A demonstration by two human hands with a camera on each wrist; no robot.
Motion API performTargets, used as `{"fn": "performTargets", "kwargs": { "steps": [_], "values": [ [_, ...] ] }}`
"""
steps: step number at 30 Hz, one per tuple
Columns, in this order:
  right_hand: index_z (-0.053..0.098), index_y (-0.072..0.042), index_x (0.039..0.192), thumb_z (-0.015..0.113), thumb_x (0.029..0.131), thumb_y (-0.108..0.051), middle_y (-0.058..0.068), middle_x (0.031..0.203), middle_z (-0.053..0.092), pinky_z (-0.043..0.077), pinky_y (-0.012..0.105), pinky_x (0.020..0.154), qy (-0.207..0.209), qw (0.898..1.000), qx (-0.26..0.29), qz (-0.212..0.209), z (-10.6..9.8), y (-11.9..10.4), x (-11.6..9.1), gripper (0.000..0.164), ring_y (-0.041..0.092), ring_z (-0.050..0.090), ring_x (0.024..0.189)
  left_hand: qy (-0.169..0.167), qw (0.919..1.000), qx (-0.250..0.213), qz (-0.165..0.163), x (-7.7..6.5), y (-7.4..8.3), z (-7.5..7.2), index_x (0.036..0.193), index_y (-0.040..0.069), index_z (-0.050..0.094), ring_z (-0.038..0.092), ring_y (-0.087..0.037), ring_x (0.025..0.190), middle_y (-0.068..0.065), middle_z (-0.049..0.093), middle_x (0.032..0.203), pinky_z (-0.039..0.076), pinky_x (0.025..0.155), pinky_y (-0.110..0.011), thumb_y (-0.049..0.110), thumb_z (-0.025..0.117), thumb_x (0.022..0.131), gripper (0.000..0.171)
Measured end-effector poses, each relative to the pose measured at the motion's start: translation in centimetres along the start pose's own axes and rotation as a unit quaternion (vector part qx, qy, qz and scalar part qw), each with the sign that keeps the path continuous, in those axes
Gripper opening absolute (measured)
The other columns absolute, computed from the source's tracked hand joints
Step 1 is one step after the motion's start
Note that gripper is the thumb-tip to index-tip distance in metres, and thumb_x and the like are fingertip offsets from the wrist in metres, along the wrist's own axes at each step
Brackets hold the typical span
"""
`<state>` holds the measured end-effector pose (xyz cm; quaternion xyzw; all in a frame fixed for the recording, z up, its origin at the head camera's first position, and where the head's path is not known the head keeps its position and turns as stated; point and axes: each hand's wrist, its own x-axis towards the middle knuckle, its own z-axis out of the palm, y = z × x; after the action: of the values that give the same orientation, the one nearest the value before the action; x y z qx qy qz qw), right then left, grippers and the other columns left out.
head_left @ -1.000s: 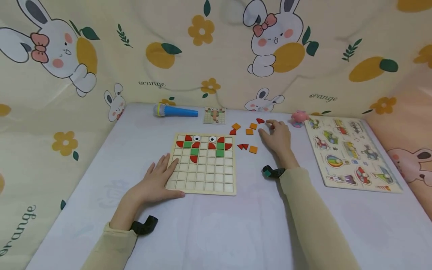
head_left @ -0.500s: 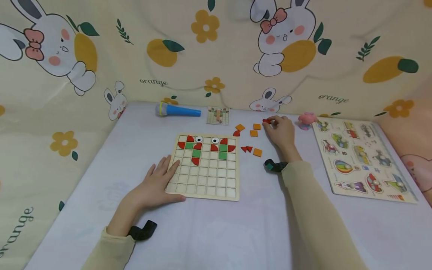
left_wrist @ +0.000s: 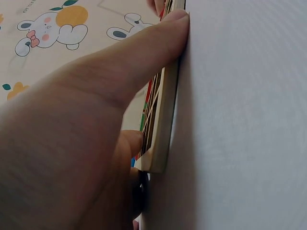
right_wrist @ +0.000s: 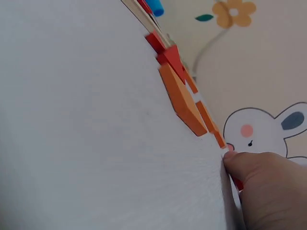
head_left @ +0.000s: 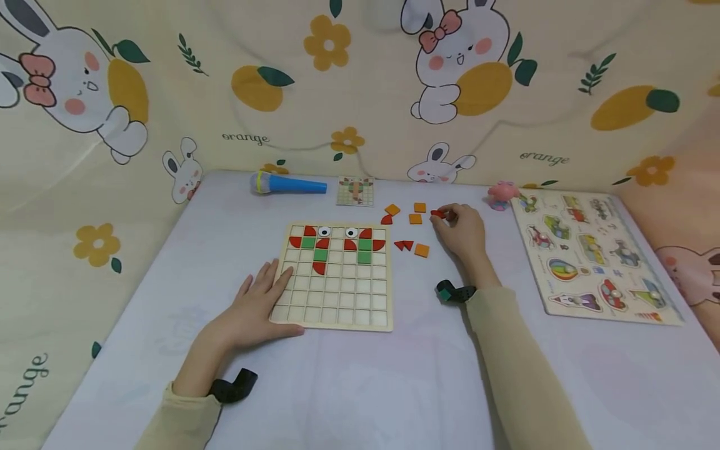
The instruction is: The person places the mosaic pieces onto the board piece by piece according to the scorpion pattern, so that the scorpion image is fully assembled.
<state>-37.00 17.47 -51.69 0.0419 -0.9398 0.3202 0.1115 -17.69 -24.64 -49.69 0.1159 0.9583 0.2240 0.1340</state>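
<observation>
My left hand [head_left: 247, 315] rests at the near left corner of a wooden grid board [head_left: 332, 299], fingers spread over its left side. In the left wrist view the thumb [left_wrist: 153, 40] lies along the board's near edge. Red, green and eye tiles fill some upper cells, among them a green tile [head_left: 364, 257]. Beyond the board's right side, my right hand [head_left: 464, 234] pinches a red tile [head_left: 438, 214] between thumb and fingers, partly hidden by them. Just left of it lie orange square tiles [head_left: 415, 219], a pair of red triangles [head_left: 404, 245] and a red quarter-round tile [head_left: 386, 220].
A small pattern card [head_left: 355, 191] lies behind the board, with a blue toy microphone [head_left: 289, 183] to its left. On the right are a pink toy figure [head_left: 502, 195] and a picture puzzle board [head_left: 596, 256]. A printed cloth hangs behind the table.
My right hand has taken hold of the red tile that lay at the back and drawn it slightly toward me. The left hand stays on the board. The head view has shifted a little.
</observation>
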Motion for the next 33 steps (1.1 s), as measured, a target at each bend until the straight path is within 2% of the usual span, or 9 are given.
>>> {"fn": "performTargets", "kwargs": {
  "steps": [8,13,15,19,22,25,28,30,33],
  "values": [
    [0.073,0.000,0.124,0.068,0.103,-0.025,0.017,0.098,0.060,0.035,0.041,0.082,-0.012,1.000,0.000,-0.015,-0.1,-0.9,-1.8,0.033,0.033,0.050,0.091,0.002,1.0000,0.002,0.001,0.0,0.1,-0.3,0.170,0.007,0.019,-0.001,-0.044,0.164,-0.023,-0.001,0.177,0.001,0.128,-0.067,0.068,0.078,0.084,0.121],
    [0.073,0.000,0.125,0.061,0.103,-0.014,0.018,0.099,0.061,0.035,0.043,0.082,-0.018,0.999,0.005,-0.041,-0.2,-1.1,-2.8,0.030,0.034,0.050,0.092,0.000,1.0000,0.003,-0.003,0.3,-0.1,-0.1,0.170,0.007,0.018,-0.002,-0.044,0.164,-0.023,-0.002,0.177,0.000,0.129,-0.066,0.067,0.078,0.084,0.121],
    [0.070,0.002,0.130,0.058,0.102,-0.012,0.020,0.102,0.062,0.037,0.045,0.085,-0.020,0.999,0.012,-0.043,-0.2,-1.2,-3.1,0.033,0.036,0.051,0.095,0.001,1.0000,0.002,-0.006,0.3,-0.2,-0.1,0.170,0.008,0.018,-0.002,-0.044,0.164,-0.022,-0.002,0.177,-0.001,0.129,-0.066,0.066,0.079,0.084,0.121],
    [0.061,0.005,0.137,0.063,0.101,-0.022,0.024,0.112,0.060,0.042,0.051,0.094,-0.013,0.999,0.026,-0.016,-0.3,-1.3,-3.5,0.045,0.038,0.051,0.103,-0.002,1.0000,0.002,-0.009,0.4,-0.1,-0.1,0.171,0.008,0.018,-0.003,-0.043,0.164,-0.022,-0.002,0.178,-0.001,0.129,-0.065,0.067,0.078,0.084,0.121],
    [0.061,0.007,0.133,0.068,0.100,-0.031,0.025,0.117,0.058,0.043,0.052,0.099,-0.004,1.000,0.025,0.013,-0.4,-1.3,-3.8,0.051,0.039,0.051,0.109,-0.003,1.0000,0.001,-0.004,0.4,0.0,-0.1,0.170,0.008,0.018,-0.003,-0.044,0.164,-0.023,-0.002,0.177,-0.001,0.129,-0.066,0.067,0.078,0.084,0.121],
    [0.065,0.007,0.125,0.068,0.100,-0.029,0.025,0.117,0.058,0.043,0.052,0.098,0.001,1.000,0.017,0.026,-0.5,-1.3,-4.0,0.044,0.040,0.051,0.109,-0.004,1.0000,0.000,-0.002,0.3,0.0,-0.1,0.171,0.008,0.018,-0.003,-0.044,0.164,-0.022,-0.002,0.177,-0.001,0.129,-0.065,0.067,0.078,0.084,0.121],
    [0.068,0.005,0.125,0.064,0.102,-0.022,0.025,0.116,0.058,0.044,0.053,0.097,-0.001,1.000,0.015,0.026,-0.6,-1.4,-4.1,0.036,0.040,0.052,0.109,-0.003,1.0000,0.002,-0.001,0.2,0.0,0.0,0.170,0.008,0.018,-0.003,-0.044,0.164,-0.023,-0.002,0.177,-0.001,0.129,-0.065,0.066,0.079,0.084,0.121],
    [0.068,0.005,0.128,0.062,0.102,-0.020,0.026,0.117,0.059,0.044,0.054,0.099,0.001,1.000,0.015,0.023,-0.7,-1.4,-4.2,0.037,0.041,0.053,0.110,-0.003,1.0000,0.002,-0.002,0.0,0.0,0.0,0.171,0.009,0.018,-0.003,-0.043,0.164,-0.022,-0.002,0.177,-0.001,0.129,-0.065,0.066,0.079,0.084,0.121],
    [0.065,0.006,0.130,0.065,0.101,-0.026,0.026,0.119,0.059,0.044,0.053,0.101,0.005,0.999,0.018,0.034,-0.9,-1.4,-4.4,0.043,0.040,0.052,0.111,-0.002,1.0000,0.002,0.000,0.0,0.2,-0.1,0.171,0.008,0.018,-0.002,-0.044,0.164,-0.023,-0.001,0.177,-0.001,0.129,-0.065,0.066,0.079,0.084,0.121]
  ]
}}
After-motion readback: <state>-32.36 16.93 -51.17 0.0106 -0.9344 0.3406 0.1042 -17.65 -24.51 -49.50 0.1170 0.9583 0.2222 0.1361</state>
